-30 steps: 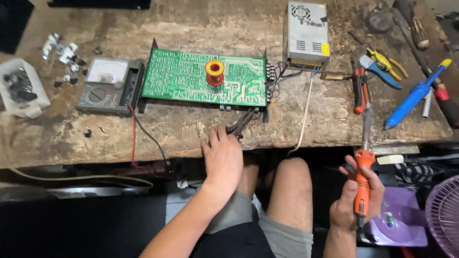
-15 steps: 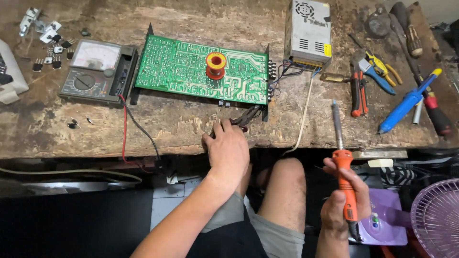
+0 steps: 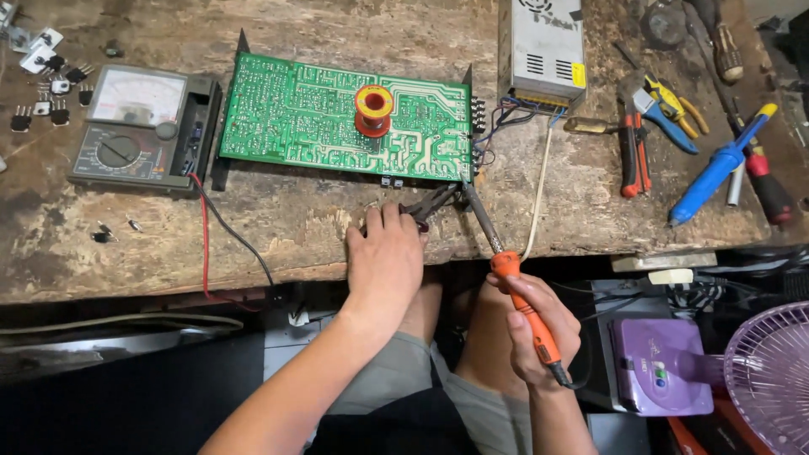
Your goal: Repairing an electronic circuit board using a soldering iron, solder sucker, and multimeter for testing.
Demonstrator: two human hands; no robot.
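The right hand (image 3: 539,333) has its grip clenched around the orange handle of a soldering iron (image 3: 521,291), below the front edge of the desk (image 3: 295,223). The iron's metal shaft slants up and to the left, and its tip sits at the front right corner of the green circuit board (image 3: 345,118), among the wires there. The left hand (image 3: 386,261) lies at the desk's front edge just beside the iron's shaft, fingers bent onto a dark bundle of wires or a small tool (image 3: 430,204) that leads to the board; whether the grip is closed on it I cannot tell.

The board lies flat in the middle of the desk, with a red and yellow spool of solder (image 3: 372,109) standing on it. To its left, touching its dark frame, sits an analog multimeter (image 3: 143,131) with a red lead (image 3: 205,244) trailing over the front edge. Small black components (image 3: 46,88) are scattered near the back left corner. A grey metal power supply (image 3: 541,50) sits at the back, right of the board. Pliers (image 3: 632,152), a blue desoldering pump (image 3: 716,168) and screwdrivers (image 3: 763,181) lie toward the right edge. Below the desk on the right are a purple box (image 3: 657,362) and a purple fan (image 3: 771,379)
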